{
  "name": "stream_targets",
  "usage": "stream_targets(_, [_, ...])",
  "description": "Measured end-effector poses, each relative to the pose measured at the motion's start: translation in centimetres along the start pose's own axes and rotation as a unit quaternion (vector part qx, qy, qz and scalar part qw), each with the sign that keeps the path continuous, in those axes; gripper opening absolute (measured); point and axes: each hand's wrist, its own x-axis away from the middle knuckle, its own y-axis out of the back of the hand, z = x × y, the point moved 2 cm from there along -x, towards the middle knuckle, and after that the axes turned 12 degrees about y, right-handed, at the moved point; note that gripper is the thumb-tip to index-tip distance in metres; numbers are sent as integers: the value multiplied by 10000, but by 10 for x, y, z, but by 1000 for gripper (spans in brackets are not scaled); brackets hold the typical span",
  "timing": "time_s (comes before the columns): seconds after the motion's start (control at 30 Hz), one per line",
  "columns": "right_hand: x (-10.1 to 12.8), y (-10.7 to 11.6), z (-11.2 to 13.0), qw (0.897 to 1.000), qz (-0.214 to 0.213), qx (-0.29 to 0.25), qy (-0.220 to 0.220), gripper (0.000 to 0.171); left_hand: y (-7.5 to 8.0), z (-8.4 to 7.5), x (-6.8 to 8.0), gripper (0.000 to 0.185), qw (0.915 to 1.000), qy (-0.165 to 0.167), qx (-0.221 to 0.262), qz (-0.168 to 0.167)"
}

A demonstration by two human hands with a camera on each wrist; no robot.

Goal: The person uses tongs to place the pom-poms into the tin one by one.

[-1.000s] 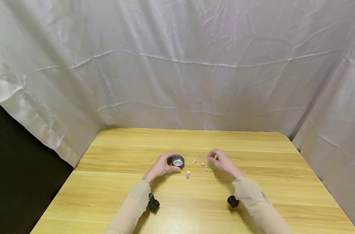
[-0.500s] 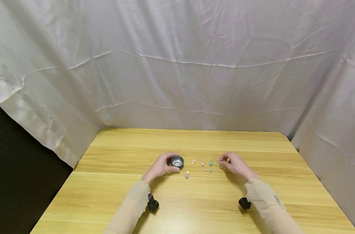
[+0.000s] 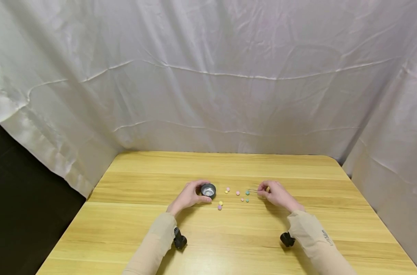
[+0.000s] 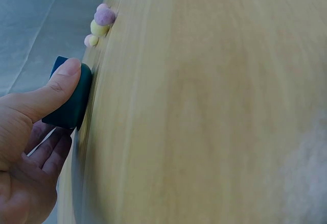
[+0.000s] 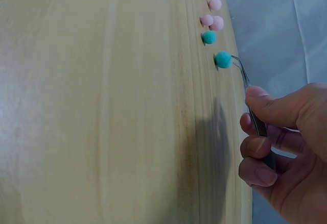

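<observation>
My left hand [image 3: 188, 195] holds a small dark bowl [image 3: 208, 196] with a silvery inside, which stands on the table. In the left wrist view the thumb lies on the bowl's dark wall [image 4: 76, 99], the fingers behind it. Bent-tip tweezers [image 5: 257, 122] are pinched in my right hand [image 5: 291, 137]. Their tips are spread at the edge of the larger teal pom-pom [image 5: 223, 59]; whether they touch it I cannot tell. A smaller teal pom-pom [image 5: 208, 37] lies near it. Between the hands are pink pom-poms [image 3: 238, 193], yellow ones [image 3: 220, 203] and a purple one [image 3: 220, 207].
The wooden table [image 3: 208, 236] reaches forward to a pale curtain [image 3: 208, 107] hanging along its back and sides. A black panel [image 3: 23, 191] shows at the left. Each wrist carries a small black camera, such as the right camera [image 3: 287, 239].
My right hand has moved to the right with the tweezers, uncovering the teal pom-poms, then shifted slightly, bringing the tips by the larger teal one. The left hand and bowl stay in place.
</observation>
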Motion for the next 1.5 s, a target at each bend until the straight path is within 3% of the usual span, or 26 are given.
stream_targets(1.0, [0,1,2,9997,146,39,-183,6,0,-1,0,63,10000,-5,56,18])
stream_targets(1.5, [0,0,1,9997,26,166,-184,6,0,0,0,64,10000,-4,71,9])
